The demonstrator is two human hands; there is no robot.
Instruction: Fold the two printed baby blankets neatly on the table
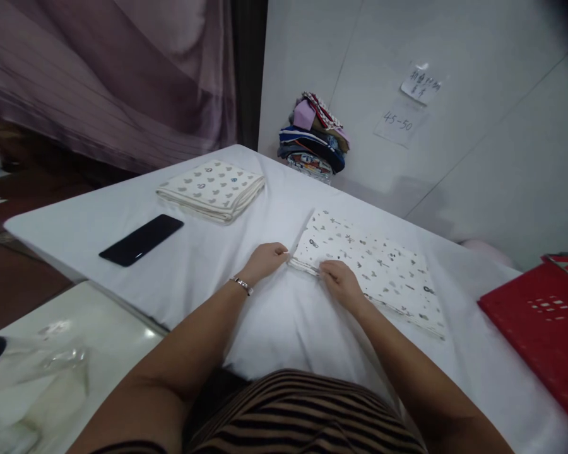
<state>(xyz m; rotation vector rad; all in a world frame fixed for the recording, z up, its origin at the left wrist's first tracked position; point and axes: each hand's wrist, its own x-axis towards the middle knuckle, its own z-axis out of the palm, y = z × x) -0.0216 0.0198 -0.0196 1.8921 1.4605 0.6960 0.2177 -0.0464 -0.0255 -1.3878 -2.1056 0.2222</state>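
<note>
At the near left corner of a folded cloth (369, 258), left hand (264, 260) with thumb and fingertips narrowed to a pinch on the fabric. On the near edge of the same cloth, just beside and to the right, right hand (343, 284) with fingers curled in on the fabric. Beyond and to the right of both hands, main spread of this cloth, white with small dark prints, flat on the white-covered surface (203, 271). Behind the left hand, bracelet (242, 285) on the wrist. To the left of the left hand, black phone (142, 239), flat. Farther beyond, left of both hands, second folded cloth (213, 188). Well right of the right hand, red object (534, 328). Beyond both hands, pile of fabrics (312, 135) near the wall (350, 63).
</note>
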